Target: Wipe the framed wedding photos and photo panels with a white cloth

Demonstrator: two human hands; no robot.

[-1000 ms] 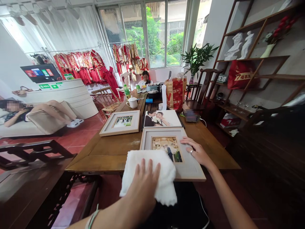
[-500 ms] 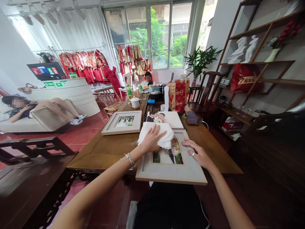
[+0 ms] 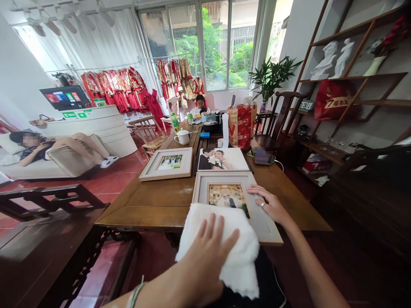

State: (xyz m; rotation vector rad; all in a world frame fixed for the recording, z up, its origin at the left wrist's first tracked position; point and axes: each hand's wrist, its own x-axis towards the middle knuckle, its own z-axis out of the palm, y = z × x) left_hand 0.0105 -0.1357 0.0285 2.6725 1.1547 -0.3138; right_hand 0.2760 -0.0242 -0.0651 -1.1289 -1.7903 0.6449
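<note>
My left hand [image 3: 205, 248], fingers spread, presses on a folded white cloth [image 3: 244, 261] and carries it along. The cloth covers the near left part of a picture frame [image 3: 266, 226] and hangs past its near edge. Inside the frame's pale border is a wedding photo [image 3: 221, 194], its lower part hidden by the cloth. My right hand [image 3: 269, 205], a ring on one finger, rests with outstretched fingers on the frame's right side.
Another framed photo [image 3: 150, 169] lies to the left on the wooden table [image 3: 128, 209]. Behind are an unframed couple's portrait [image 3: 237, 159], a white teapot [image 3: 183, 137], a phone [image 3: 264, 157] and a red paper bag [image 3: 244, 128]. One person sits at the far end; another lies on a sofa.
My left hand has drawn the white cloth down toward me, from the frame's upper left to its near edge, uncovering more of the photo. My right hand stays on the frame.
</note>
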